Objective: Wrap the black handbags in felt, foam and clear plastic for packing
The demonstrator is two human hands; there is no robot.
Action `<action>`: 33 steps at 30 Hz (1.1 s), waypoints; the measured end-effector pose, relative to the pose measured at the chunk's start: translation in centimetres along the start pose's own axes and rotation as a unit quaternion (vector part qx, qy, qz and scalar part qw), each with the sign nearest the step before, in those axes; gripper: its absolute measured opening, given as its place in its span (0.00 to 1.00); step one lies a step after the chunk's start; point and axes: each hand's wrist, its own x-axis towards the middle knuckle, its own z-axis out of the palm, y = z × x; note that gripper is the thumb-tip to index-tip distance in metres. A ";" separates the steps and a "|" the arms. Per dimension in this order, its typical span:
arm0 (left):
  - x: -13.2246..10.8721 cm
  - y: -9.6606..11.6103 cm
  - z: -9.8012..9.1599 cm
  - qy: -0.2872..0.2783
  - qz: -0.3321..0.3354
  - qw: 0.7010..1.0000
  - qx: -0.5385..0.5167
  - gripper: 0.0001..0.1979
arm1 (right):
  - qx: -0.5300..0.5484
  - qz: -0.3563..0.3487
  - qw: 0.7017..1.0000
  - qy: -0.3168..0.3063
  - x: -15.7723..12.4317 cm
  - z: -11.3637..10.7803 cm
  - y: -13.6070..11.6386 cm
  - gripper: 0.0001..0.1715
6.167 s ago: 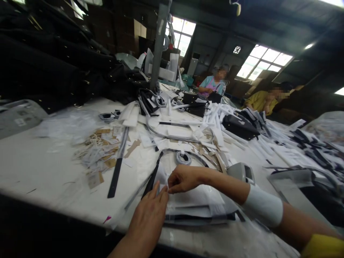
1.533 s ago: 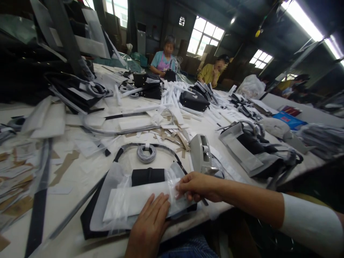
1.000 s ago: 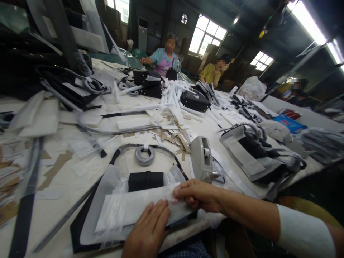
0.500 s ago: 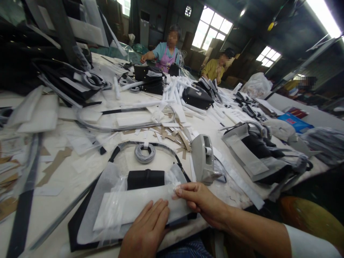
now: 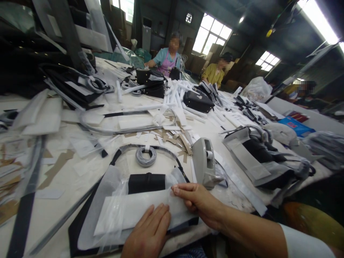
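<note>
A black bag (image 5: 73, 229) lies flat before me, with white foam sheeting (image 5: 129, 208) over its front and a black flap (image 5: 146, 182) showing above. My left hand (image 5: 150, 229) rests flat on the sheeting, fingers stretched out side by side. At the sheeting's upper right edge, my right hand (image 5: 196, 200) pinches something small, perhaps clear film or tape; its exact shape is too small to tell. A wrapped coil (image 5: 146, 156) sits inside the bag's handle loop. Just beyond my right hand stands a grey tape dispenser (image 5: 203, 161).
Another wrapped bag (image 5: 255, 157) lies at the right. Paper strips (image 5: 177, 138), white rolls (image 5: 174, 93) and a black bag (image 5: 198, 101) cover the table's middle. Foam sheets (image 5: 44, 116) lie left. Two people (image 5: 168, 61) (image 5: 215, 71) are across the table.
My right hand has shifted slightly left along the sheeting's top edge. My left hand stays flat on it. The camera view has tilted slightly.
</note>
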 end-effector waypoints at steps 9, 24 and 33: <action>-0.1 -0.1 0.1 -0.003 0.013 1.000 0.003 0.15 | -0.004 -0.040 0.999 -0.003 0.2 -0.4 0.3 0.21; 0.0 -0.3 0.1 -0.005 0.024 1.000 0.017 0.17 | -0.148 -0.184 0.966 0.110 0.0 0.1 1.9 0.23; 0.1 -0.2 0.1 -0.004 0.021 1.000 0.018 0.20 | 0.071 0.103 0.990 -0.061 1.3 -0.9 -1.0 0.18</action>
